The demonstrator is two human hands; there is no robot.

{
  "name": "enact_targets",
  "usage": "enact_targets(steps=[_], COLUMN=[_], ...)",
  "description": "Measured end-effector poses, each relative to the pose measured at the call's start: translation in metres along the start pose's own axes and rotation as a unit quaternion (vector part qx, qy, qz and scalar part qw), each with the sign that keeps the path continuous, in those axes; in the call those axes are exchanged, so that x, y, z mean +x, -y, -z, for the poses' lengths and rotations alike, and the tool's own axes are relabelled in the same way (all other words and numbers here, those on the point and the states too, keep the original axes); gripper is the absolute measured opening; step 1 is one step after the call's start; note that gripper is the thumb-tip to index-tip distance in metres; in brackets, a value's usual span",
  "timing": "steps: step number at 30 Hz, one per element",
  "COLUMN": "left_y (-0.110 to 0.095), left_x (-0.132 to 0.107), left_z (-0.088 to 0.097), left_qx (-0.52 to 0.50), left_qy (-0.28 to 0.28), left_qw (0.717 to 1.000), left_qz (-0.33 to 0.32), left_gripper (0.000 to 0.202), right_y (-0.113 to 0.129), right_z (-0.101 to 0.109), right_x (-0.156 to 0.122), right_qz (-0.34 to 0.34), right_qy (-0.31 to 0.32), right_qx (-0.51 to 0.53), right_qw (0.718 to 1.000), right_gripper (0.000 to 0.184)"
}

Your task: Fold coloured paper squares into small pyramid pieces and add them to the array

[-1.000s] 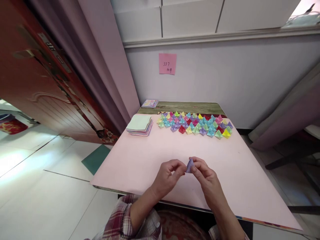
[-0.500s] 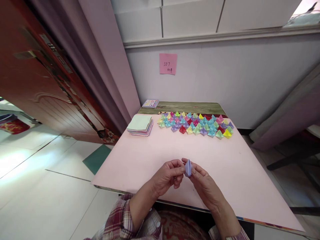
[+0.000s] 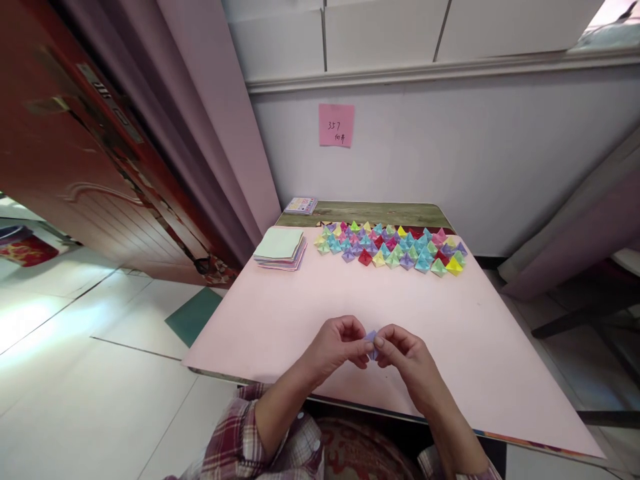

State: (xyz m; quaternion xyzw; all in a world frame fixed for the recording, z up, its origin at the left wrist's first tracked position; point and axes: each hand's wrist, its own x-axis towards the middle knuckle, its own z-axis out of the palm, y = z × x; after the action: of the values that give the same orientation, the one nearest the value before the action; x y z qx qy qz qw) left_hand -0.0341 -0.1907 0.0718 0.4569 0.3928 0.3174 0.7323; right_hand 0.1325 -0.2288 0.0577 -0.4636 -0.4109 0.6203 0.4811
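A small folded piece of purple paper (image 3: 371,337) is pinched between my two hands above the near part of the pink tabletop (image 3: 280,320). My left hand (image 3: 341,345) grips its left side, thumb on top. On the right side, the thumb and fingers of my right hand (image 3: 404,350) hold it, and they cover much of the paper. Farther back lie rows of folded paper pieces (image 3: 393,257) in many colours, with peaked shapes. To their left sits a stack of square paper sheets (image 3: 280,244), a pale green one on top.
Behind the pink surface a strip of greenish wood (image 3: 380,211) shows, with a small printed pack (image 3: 301,205) at its left corner. A pink note (image 3: 337,125) is stuck on the wall. A curtain and a red door (image 3: 65,147) stand at the left.
The purple paper has turned from a narrow upright shape and is now mostly covered by my fingers. My right hand's thumb and fingers have shifted onto its right side.
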Motion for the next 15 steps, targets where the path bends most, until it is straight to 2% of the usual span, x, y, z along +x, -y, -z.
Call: enact_targets(steps=[3, 5, 7, 10, 12, 15], left_y=[0.002, 0.0, -0.003, -0.004, -0.001, 0.007], left_x=[0.002, 0.002, 0.002, 0.002, 0.003, 0.006], left_z=[-0.003, -0.004, -0.005, -0.005, -0.006, -0.007], left_qx=[-0.004, 0.018, 0.061, 0.113, 0.112, 0.081], left_qy=[-0.037, -0.039, -0.025, -0.025, -0.04, -0.032], left_qw=[0.999, 0.998, 0.996, 0.991, 0.99, 0.996], left_qz=[-0.038, -0.055, -0.064, -0.074, -0.071, -0.032], left_gripper=[0.04, 0.043, 0.044, 0.039, 0.039, 0.036], right_y=[-0.003, -0.004, -0.005, -0.005, -0.007, -0.01], right_z=[-0.002, -0.002, -0.002, 0.0, 0.001, 0.003], right_x=[0.002, 0.003, 0.004, 0.006, 0.006, 0.008], right_qz=[0.027, 0.028, 0.023, 0.028, 0.046, 0.079], right_qy=[-0.041, -0.053, -0.041, -0.029, -0.055, -0.106], right_qx=[-0.013, -0.028, -0.05, -0.067, -0.072, -0.075], right_qw=[0.999, 0.998, 0.998, 0.997, 0.995, 0.988], right_gripper=[0.035, 0.042, 0.042, 0.032, 0.028, 0.027])
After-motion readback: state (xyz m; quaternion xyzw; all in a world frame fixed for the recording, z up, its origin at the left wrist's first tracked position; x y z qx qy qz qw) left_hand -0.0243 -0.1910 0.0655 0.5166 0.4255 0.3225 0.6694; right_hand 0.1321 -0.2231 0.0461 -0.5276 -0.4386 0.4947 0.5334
